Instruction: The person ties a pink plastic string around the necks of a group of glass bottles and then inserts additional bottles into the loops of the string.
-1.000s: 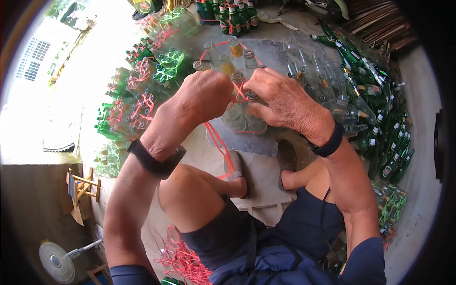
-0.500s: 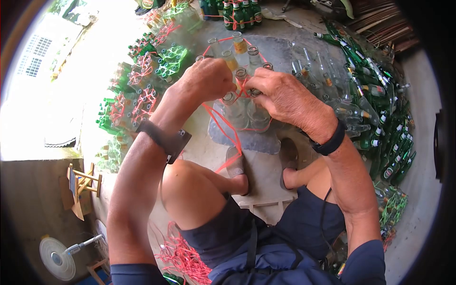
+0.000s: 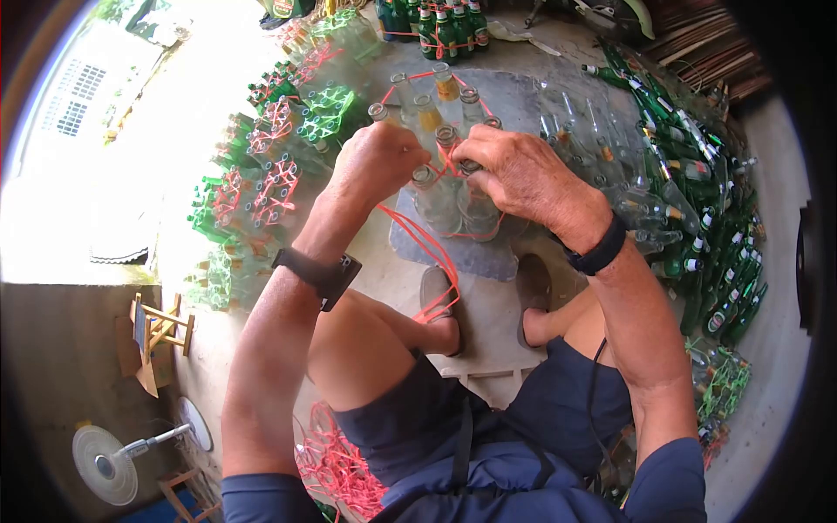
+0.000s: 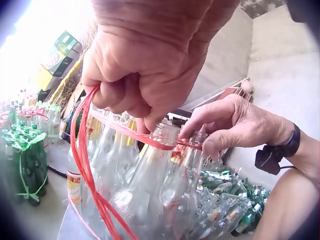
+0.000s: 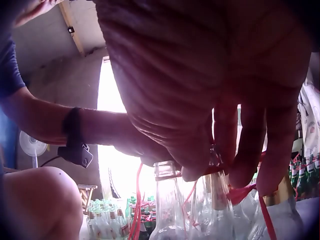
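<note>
Grips the red string [image 4: 81,145] in the tightly curled left hand [image 3: 375,161]. Holds a bottle neck [image 4: 197,136] between the thumb and bent fingers of the right hand [image 3: 540,179]. Has both hands apart above the string-ringed clear bottles [image 3: 436,209], upper centre of the head view.

The bottle cluster [image 3: 440,205] stands on a slab [image 3: 475,264], which extends from under it on the near side and the far side. Beyond the cluster stand tied bottles [image 3: 446,35]. To its left are several bottle bundles [image 3: 272,196]; to its right lies a bottle pile [image 3: 715,253], with sticks [image 3: 697,39] farther off, beyond and to the right. On the near side of the cluster are two shoes [image 3: 440,295]. Nearer and left of it lie a string heap [image 3: 340,462], a stool [image 3: 162,329] and, farthest left, a fan [image 3: 105,465].
</note>
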`<act>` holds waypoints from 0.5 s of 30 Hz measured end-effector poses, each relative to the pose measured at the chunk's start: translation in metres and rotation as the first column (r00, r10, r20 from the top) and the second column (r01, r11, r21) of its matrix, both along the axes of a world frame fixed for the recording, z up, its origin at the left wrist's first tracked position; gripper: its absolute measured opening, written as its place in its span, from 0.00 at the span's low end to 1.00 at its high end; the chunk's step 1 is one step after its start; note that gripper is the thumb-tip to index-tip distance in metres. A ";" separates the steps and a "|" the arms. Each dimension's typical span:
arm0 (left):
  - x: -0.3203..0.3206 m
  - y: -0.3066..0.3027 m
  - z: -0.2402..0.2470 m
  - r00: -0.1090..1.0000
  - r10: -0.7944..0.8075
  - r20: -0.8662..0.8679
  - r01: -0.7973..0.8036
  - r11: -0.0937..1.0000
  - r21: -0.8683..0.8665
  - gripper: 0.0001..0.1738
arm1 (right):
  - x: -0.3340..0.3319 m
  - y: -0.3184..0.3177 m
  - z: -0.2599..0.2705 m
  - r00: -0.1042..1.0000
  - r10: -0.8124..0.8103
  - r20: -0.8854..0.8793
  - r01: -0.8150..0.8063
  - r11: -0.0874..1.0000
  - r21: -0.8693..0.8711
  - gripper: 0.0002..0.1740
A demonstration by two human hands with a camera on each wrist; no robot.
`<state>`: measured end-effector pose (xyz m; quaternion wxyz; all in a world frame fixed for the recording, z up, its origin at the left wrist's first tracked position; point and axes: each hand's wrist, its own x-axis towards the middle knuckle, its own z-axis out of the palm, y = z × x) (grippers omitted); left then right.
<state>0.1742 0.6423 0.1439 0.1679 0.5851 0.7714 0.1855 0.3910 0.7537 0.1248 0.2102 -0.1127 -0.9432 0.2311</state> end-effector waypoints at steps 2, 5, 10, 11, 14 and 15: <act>-0.003 -0.006 -0.005 0.999 0.037 0.018 -0.038 0.999 0.033 0.14 | 0.001 0.001 0.001 1.000 0.001 0.019 -0.001 1.000 0.017 0.12; -0.007 -0.021 -0.022 0.994 0.084 0.066 -0.089 0.992 0.084 0.14 | 0.000 0.001 0.001 1.000 0.004 0.027 -0.005 1.000 0.026 0.16; 0.005 -0.038 -0.029 0.965 0.185 0.187 -0.214 0.965 0.150 0.13 | 0.000 0.000 0.001 1.000 0.013 0.015 -0.013 1.000 0.022 0.15; 0.008 -0.041 -0.029 0.944 0.221 0.246 -0.260 0.955 0.142 0.13 | 0.000 0.001 0.000 1.000 0.004 0.012 -0.005 1.000 0.010 0.13; 0.017 -0.046 -0.034 0.896 0.293 0.335 -0.357 0.923 0.145 0.13 | 0.000 0.001 0.002 1.000 -0.005 0.019 0.005 1.000 -0.005 0.11; 0.021 -0.047 -0.036 0.871 0.328 0.366 -0.404 0.901 0.155 0.13 | 0.001 0.000 0.002 1.000 -0.009 0.028 0.009 1.000 -0.009 0.11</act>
